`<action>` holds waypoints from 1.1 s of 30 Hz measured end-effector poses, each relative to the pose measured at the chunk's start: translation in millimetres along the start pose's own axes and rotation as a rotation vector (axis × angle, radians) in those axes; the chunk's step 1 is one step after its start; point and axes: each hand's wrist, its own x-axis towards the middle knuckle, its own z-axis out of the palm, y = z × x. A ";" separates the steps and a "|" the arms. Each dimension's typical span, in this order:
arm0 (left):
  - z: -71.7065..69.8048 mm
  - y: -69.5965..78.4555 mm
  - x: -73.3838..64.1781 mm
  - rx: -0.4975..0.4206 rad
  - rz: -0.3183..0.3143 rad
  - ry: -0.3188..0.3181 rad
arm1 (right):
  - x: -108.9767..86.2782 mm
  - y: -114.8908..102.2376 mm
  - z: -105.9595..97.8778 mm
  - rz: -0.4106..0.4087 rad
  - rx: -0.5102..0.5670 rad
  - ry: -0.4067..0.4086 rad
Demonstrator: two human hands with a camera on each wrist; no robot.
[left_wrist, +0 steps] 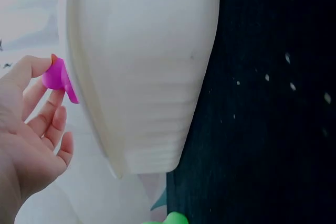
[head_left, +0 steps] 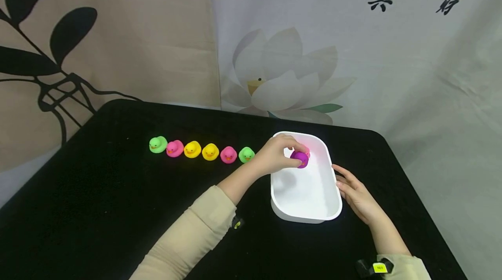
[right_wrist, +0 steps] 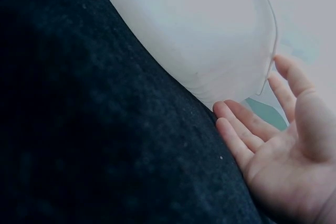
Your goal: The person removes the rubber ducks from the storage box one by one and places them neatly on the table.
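My left hand (head_left: 280, 156) pinches a purple rubber duck (head_left: 301, 158) between thumb and fingers over the far part of a white plastic tub (head_left: 303, 193). In the left wrist view the same purple duck (left_wrist: 59, 77) shows beyond the tub's rim. A pink duck (head_left: 307, 152) is partly hidden behind the purple one. At the tub's right side, my right hand (head_left: 358, 197) touches the rim and outer wall with extended fingers. The right wrist view shows those fingertips (right_wrist: 223, 109) against the white wall.
Left of the tub a row of rubber ducks runs across the black table (head_left: 117, 210): a green duck (head_left: 158, 144), a pink duck (head_left: 174, 148), two yellow ones, another pink duck (head_left: 228, 155) and a green duck (head_left: 246, 154) close to my left forearm. A printed curtain (head_left: 157, 32) hangs behind.
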 end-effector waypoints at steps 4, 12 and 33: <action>-7.3 1.2 -9.6 -0.008 -0.017 0.020 | 0.3 0.1 0.6 -0.001 -0.001 0.002; -25.2 -1.9 -30.7 -0.029 -0.055 0.051 | 0.4 0.0 1.4 0.008 -0.012 0.005; -83.7 -16.9 -74.1 -0.075 -0.122 0.176 | 0.1 -1.1 1.0 0.022 0.005 0.003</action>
